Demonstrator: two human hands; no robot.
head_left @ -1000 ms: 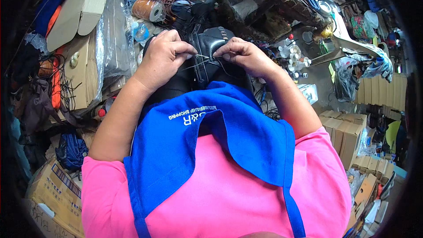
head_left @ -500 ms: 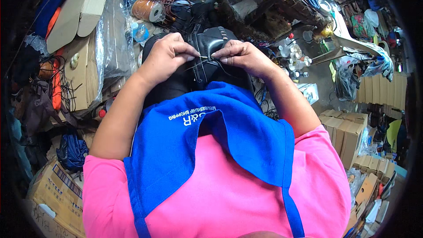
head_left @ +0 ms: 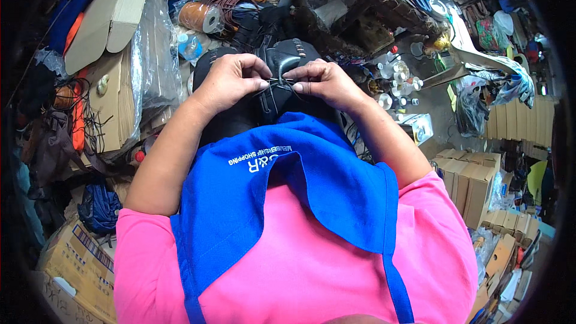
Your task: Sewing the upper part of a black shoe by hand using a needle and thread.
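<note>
Left hand: thumb and fingertips pinched on dark thin strands, thread or needle, I can't tell which from here.
Right hand: facing it, just beside, pinching the strands' other side.
Black leather piece: mid-lap, between the knees, right under the fingertips, its near end close to the blue apron.
Lap: in dark trousers.
Orange spool: past the lap's far left corner, near a cord tangle.
Bottles: clustered off the lap's right edge.
</note>
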